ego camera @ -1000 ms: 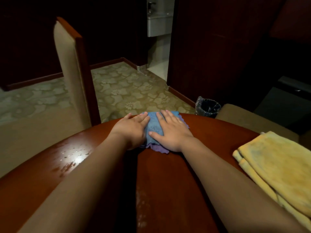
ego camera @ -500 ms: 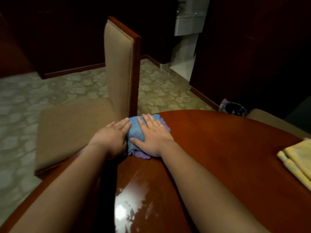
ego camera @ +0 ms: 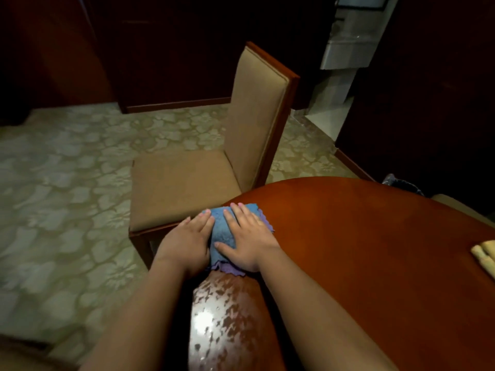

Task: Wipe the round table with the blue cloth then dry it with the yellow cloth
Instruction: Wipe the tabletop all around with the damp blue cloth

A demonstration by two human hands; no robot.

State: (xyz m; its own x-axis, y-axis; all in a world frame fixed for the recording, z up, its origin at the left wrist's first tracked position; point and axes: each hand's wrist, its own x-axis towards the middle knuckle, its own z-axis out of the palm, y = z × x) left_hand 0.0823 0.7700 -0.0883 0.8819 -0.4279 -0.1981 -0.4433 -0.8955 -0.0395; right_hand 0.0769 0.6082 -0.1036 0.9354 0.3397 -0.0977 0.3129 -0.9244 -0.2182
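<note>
The blue cloth [ego camera: 224,234], with a purple frilled edge, lies at the left rim of the round red-brown wooden table [ego camera: 361,250]. My left hand [ego camera: 186,242] presses flat on the cloth's left side and my right hand [ego camera: 247,238] presses flat on its right side, fingers pointing away from me. A wet, shiny streak [ego camera: 217,317] trails behind the cloth towards me. Only a corner of the folded yellow cloth [ego camera: 486,254] shows at the right edge of the table.
A beige upholstered chair [ego camera: 214,167] with a wooden frame stands close against the table's left rim, just beyond the cloth. A dark waste bin [ego camera: 401,184] sits behind the table. Patterned carpet [ego camera: 67,183] covers the floor to the left.
Both hands have slid the blue cloth leftwards along the table's far rim towards the chair. The view has swung left, so the yellow cloth is almost out of frame.
</note>
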